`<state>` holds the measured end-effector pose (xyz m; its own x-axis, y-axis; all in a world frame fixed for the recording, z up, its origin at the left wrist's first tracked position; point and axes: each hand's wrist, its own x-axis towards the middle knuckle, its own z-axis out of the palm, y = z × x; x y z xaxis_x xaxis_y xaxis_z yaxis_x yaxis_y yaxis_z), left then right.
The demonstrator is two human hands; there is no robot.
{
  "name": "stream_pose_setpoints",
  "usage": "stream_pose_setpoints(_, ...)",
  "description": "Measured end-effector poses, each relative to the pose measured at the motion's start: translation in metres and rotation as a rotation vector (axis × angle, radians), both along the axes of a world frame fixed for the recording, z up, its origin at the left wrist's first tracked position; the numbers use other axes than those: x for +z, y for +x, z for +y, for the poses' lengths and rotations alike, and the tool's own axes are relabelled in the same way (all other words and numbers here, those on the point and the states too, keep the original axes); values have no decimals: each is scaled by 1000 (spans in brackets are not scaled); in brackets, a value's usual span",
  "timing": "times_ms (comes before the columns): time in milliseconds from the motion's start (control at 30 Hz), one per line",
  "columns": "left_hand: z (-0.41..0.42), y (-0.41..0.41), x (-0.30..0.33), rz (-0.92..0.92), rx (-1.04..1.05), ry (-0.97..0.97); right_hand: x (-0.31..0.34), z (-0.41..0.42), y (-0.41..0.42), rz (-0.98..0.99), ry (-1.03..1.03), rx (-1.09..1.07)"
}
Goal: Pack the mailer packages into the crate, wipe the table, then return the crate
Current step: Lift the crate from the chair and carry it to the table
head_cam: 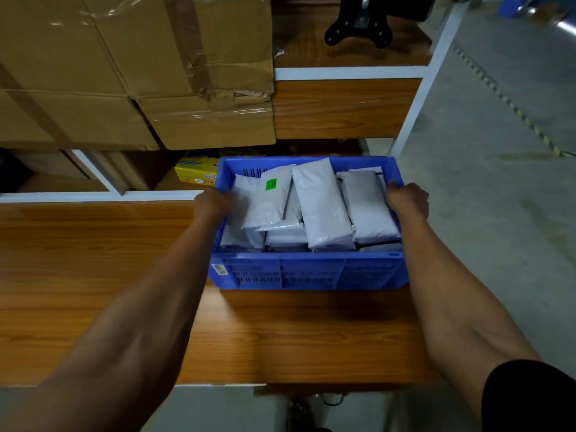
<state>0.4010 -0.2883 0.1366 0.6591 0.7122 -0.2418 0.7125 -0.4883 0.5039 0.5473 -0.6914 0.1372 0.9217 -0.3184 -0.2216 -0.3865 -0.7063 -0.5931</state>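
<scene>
Because the blue crate [307,271] sits at the desk's [93,275] far right corner, heaped with grey mailers [321,204], a tilt could spill them onto the floor [498,213]. The left hand [213,202] and right hand [406,199] each grip a side rim.

Cardboard boxes [134,70] are sitting stacked ahead of me, upper left; a yellow carton [196,174] is lying beneath them; a black monitor mount [358,23] is resting on the wooden shelf [346,107].
</scene>
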Motion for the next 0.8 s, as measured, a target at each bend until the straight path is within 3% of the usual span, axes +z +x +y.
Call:
stream_pose_setpoints(300,-65,-99,-20,-29,-332,376,-19,15,-125,-232,-334,309)
stream_pose_setpoints(500,-117,-153,-38,-105,-527,489,-39,28,-216,-300,-514,530)
stream_pose_setpoints(800,-123,-164,-42,-144,-652,559,-42,18,-221,-344,-633,629)
